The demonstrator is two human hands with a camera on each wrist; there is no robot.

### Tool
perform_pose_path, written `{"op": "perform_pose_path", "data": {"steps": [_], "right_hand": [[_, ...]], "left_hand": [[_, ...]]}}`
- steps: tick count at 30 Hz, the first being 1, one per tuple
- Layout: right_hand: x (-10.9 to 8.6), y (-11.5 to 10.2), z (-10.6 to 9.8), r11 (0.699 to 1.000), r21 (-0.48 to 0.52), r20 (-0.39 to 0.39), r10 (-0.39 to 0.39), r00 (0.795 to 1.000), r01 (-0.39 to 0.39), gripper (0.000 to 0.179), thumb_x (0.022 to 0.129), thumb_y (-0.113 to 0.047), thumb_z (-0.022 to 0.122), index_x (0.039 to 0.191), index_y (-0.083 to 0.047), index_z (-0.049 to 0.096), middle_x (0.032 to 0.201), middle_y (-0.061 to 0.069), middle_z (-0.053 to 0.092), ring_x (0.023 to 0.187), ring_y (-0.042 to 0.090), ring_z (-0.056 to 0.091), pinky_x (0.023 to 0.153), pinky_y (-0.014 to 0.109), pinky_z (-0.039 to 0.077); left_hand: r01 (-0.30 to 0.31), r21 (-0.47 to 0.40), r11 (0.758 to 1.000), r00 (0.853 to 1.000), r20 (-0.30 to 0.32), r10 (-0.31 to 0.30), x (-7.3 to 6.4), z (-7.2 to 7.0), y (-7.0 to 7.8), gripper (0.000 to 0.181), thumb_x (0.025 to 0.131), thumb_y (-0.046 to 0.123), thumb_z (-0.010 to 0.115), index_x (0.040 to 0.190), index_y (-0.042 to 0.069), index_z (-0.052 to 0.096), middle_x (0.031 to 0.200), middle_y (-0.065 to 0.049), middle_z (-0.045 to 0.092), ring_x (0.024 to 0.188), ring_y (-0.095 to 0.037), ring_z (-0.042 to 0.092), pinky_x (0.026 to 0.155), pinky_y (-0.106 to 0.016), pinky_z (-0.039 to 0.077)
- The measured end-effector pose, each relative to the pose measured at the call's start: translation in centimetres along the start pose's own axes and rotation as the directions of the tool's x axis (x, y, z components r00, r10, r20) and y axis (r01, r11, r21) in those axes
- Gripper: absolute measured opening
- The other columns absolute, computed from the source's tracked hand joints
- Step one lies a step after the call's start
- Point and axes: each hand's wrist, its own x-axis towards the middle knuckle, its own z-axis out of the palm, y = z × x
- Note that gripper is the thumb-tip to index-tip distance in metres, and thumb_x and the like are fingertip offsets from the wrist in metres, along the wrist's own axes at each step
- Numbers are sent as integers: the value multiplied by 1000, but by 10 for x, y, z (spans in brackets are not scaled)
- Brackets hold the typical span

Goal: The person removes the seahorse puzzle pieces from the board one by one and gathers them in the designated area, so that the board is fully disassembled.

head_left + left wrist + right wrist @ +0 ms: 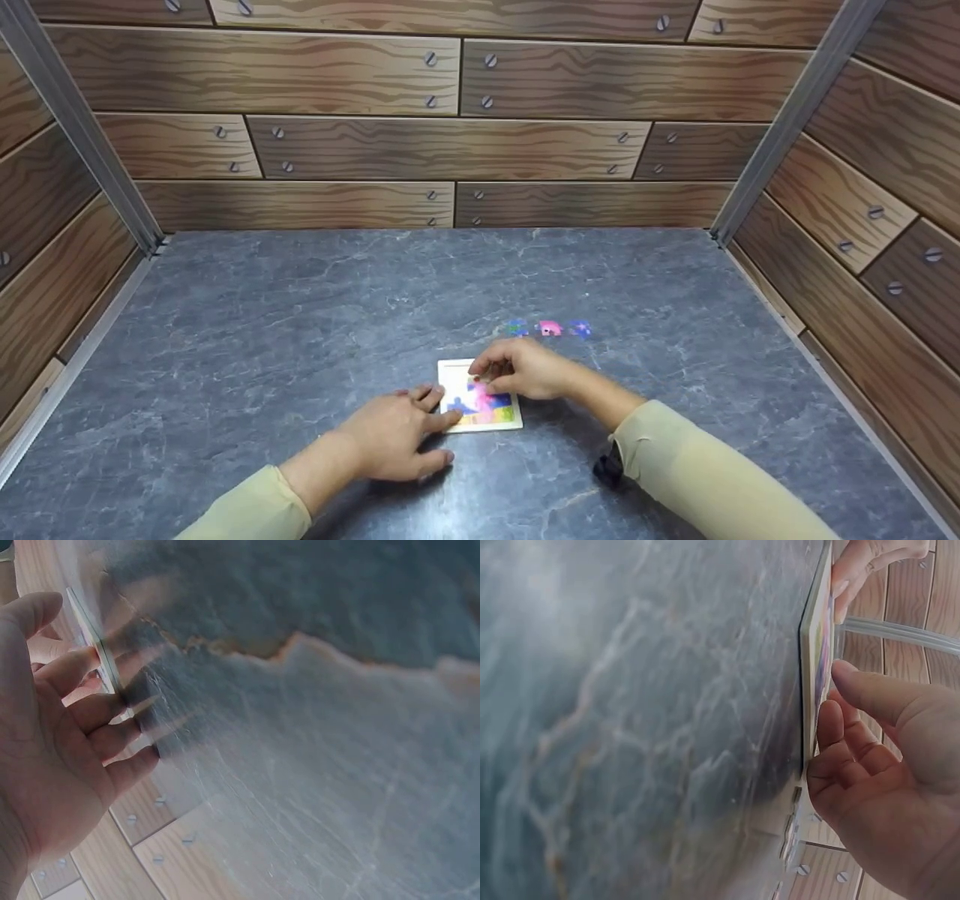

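Observation:
A small jigsaw puzzle board (453, 370) with a pale frame lies flat on the table, its lower part filled with colourful pieces. My left hand (394, 435) rests at its left side, fingers spread, with the index fingertip on the lower left corner. In the left wrist view the left hand's fingers (97, 714) look straight along the board's edge. Over the upper right of the board my right hand (531, 369) pinches a puzzle piece (478, 379), mostly hidden by the fingers. From the right wrist, the right thumb (870, 694) shows close against the board's face.
Beyond the right hand lie three loose pieces in a row: a blue-green piece (517, 328), a pink piece (550, 328) and a blue-purple piece (580, 328). Wood-patterned walls (450, 150) enclose the grey marbled table (300, 300) at the back and sides.

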Motion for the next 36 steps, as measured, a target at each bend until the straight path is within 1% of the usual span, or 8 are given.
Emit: {"op": "perform_pose_path", "data": {"steps": [4, 10, 15, 20, 23, 28, 32, 36], "right_hand": [[1, 4, 0, 1000, -6, 5, 0, 1000, 0, 23, 95, -2, 77, 118, -4, 78, 105, 8, 72, 91, 11, 61, 80, 26, 53], [1, 7, -1, 1000, 3, 32, 6, 999, -6, 25, 96, -1, 76, 121, -4, 78, 108, 6, 70, 95, 14, 61, 83, 26, 52], [0, 7, -1, 1000, -9, 52, 3, 999, -2, 27, 97, -1, 74, 124, -4, 76, 110, 6, 69, 96, 14, 60, 85, 27, 51], [-1, 8, -2, 1000, -16, 56, -18, 998, 19, 28, 97, 0, 73, 125, -3, 76, 111, 9, 70, 97, 17, 61, 85, 27, 52], [-1, 7, -2, 1000, -8, 51, -6, 999, 7, 28, 97, 0, 73, 125, -3, 75, 112, 9, 69, 98, 19, 62, 86, 27, 52], [-2, 7, -1, 1000, 0, 47, -1, 999, 1, 29, 97, 0, 73, 125, -3, 75, 113, 9, 69, 99, 20, 63, 87, 28, 52], [-2, 9, 0, 1000, -6, 51, -17, 999, 18, 28, 97, 0, 72, 126, -3, 75, 113, 10, 69, 99, 19, 62, 87, 28, 52], [-2, 10, -1, 1000, -11, 49, -26, 998, 27, 28, 98, -1, 72, 125, -3, 75, 112, 10, 69, 98, 19, 62, 86, 28, 52]], "left_hand": [[2, -9, 1000, 1000, 14, -2, 0, -1, 0, 63, 104, 57, 53, 157, 22, 57, 159, -25, 48, 146, -41, 49, 114, -56, 45], [-1, 3, 1000, 1000, 6, 1, 1, -1, 1, 64, 104, 59, 53, 156, 21, 57, 158, -25, 49, 144, -42, 51, 113, -55, 46], [-20, 47, 999, 1000, -17, 21, 2, -2, 2, 65, 103, 59, 53, 154, 20, 59, 154, -26, 53, 140, -43, 55, 112, -54, 47], [-48, 97, 994, 998, -41, 52, 5, -5, 5, 64, 104, 58, 52, 155, 20, 58, 153, -26, 54, 139, -42, 55, 113, -53, 46], [-69, 126, 990, 996, -51, 76, 8, -7, 8, 64, 104, 57, 53, 156, 21, 57, 153, -26, 54, 140, -44, 54, 114, -53, 46], [-75, 136, 988, 997, -17, 78, 13, -4, 12, 64, 103, 59, 53, 157, 25, 56, 155, -25, 53, 142, -43, 52, 115, -52, 45], [-58, 116, 992, 998, 17, 56, 14, -2, 12, 65, 103, 60, 53, 158, 25, 55, 157, -23, 51, 145, -41, 50, 116, -50, 44], [-53, 96, 994, 998, 29, 50, 15, -2, 12, 66, 102, 60, 53, 158, 24, 54, 159, -23, 48, 146, -42, 48, 116, -48, 44]]}}
